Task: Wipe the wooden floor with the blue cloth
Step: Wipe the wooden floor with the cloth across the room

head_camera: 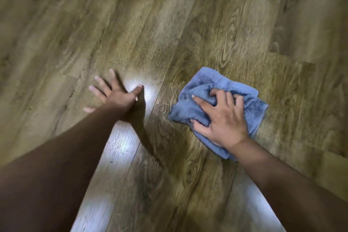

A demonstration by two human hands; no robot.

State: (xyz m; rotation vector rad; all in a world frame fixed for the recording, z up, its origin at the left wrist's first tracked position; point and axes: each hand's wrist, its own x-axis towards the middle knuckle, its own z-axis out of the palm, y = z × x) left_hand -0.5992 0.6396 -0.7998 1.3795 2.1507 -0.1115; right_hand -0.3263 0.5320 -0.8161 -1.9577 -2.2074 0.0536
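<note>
A crumpled blue cloth (207, 83) lies on the wooden floor (169, 24), right of centre. My right hand (222, 118) sits on top of it, fingers curled into its folds and gripping the fabric while pressing it to the planks. My left hand (116, 96) rests flat on the floor to the left of the cloth, fingers spread and straight, holding nothing. Small wet droplets glint on the boards just beyond the cloth's far edge. Part of the cloth is hidden under my right palm.
Brown wood-grain planks fill the whole view, running diagonally. A bright light reflection (120, 143) shines on the plank between my two arms. No other object is in view.
</note>
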